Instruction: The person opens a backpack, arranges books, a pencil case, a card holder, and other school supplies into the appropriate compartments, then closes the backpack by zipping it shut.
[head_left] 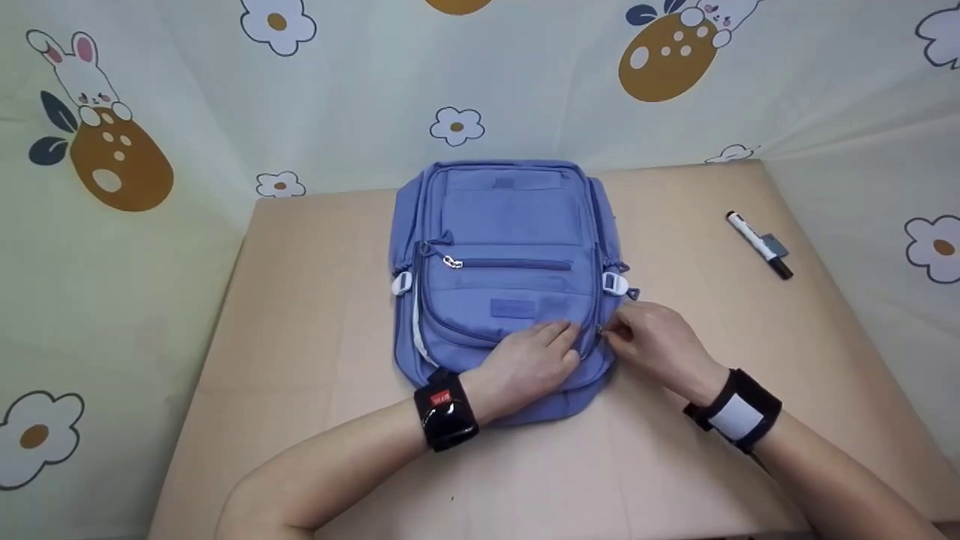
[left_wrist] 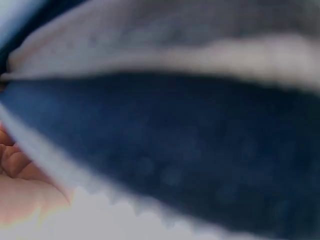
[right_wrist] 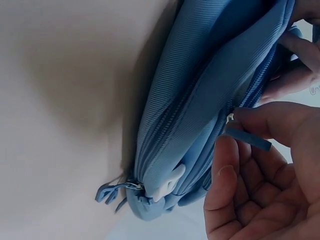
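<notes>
A blue backpack lies on the table with its front up. My left hand rests on its lower front, fingers nearly straight against the fabric. At the lower right side, my right hand pinches a zipper pull between thumb and forefinger. The zipper teeth run away from that pull along the bag's edge. Along the left side, the front compartment gapes and its pale lining shows. Dark blue cloth between pale edges fills most of the left wrist view.
A white marker with a black cap lies on the table at the right, over a small grey-blue piece. White buckles sit on the bag's sides. A patterned curtain stands behind the table and along both sides.
</notes>
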